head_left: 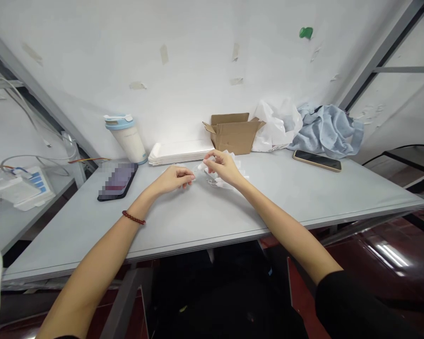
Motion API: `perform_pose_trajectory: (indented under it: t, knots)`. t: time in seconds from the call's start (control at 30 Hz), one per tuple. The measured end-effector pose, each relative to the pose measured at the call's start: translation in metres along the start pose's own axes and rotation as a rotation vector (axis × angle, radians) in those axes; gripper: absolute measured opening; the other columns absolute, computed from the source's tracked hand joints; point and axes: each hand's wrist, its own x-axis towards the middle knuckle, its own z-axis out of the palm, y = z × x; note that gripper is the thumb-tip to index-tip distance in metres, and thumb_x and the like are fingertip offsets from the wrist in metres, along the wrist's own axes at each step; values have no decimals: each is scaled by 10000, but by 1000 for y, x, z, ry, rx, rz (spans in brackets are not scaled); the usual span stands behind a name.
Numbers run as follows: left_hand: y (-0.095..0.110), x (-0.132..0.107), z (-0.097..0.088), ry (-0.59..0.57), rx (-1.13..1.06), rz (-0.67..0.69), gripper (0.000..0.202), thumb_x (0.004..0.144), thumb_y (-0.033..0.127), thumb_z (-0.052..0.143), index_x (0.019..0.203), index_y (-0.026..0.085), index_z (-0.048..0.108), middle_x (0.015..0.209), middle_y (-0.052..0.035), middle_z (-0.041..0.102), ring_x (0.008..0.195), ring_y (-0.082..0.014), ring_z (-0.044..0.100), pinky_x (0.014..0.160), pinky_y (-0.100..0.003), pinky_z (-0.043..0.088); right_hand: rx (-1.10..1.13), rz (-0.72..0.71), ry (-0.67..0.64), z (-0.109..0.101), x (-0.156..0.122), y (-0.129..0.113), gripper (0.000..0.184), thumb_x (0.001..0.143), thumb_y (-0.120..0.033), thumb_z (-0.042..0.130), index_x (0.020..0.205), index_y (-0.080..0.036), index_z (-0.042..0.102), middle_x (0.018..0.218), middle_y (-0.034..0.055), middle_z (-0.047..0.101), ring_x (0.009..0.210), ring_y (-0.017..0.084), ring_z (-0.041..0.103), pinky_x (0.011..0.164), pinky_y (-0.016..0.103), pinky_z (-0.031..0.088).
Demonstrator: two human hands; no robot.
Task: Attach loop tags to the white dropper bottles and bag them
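My left hand (175, 179) hovers over the middle of the table, its thumb and fingers closed in a pinch. What lies between those fingertips, if anything, is too small to make out. My right hand (223, 166) is just to the right and slightly farther back, pinching a small white piece (200, 166) that seems to have a thin string. Under and beside this hand lie several small white, partly see-through pieces (226, 184) with thin white loops. Their exact kind cannot be told.
Behind the hands stand a stack of flat white pieces (180, 151) and an open cardboard box (235, 136). A tilted tumbler (127, 139) and a phone (118, 181) are left. To the right are a white plastic bag (277, 125), blue cloth (328, 129) and another phone (317, 160).
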Motion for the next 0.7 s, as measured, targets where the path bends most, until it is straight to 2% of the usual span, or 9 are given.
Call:
perform_pose_trajectory:
  t: [0.23, 0.4, 0.7]
  knots:
    - [2, 0, -3, -55, -99, -22, 226, 729, 371, 691, 720, 146, 672, 624, -29, 629, 539, -117, 528, 480, -227, 388, 41, -7, 25, -1, 0, 1, 165, 799, -339, 607, 838, -179, 608, 526, -52, 549, 542, 107, 523, 586, 234, 377]
    - [-2, 2, -4, 31, -216, -9, 283, 716, 420, 723, 748, 147, 658, 687, -30, 644, 543, -105, 520, 501, -232, 405, 102, -19, 41, -2, 2, 5, 133, 789, -314, 619, 803, -182, 614, 500, -59, 533, 521, 102, 518, 570, 235, 385]
    - [-3, 2, -4, -21, -229, 37, 343, 734, 483, 731, 768, 151, 654, 711, -30, 651, 570, -108, 524, 518, -233, 392, 222, 16, -8, 0, 2, 4, 147, 780, -322, 635, 793, -180, 599, 494, -57, 547, 503, 90, 503, 542, 222, 369]
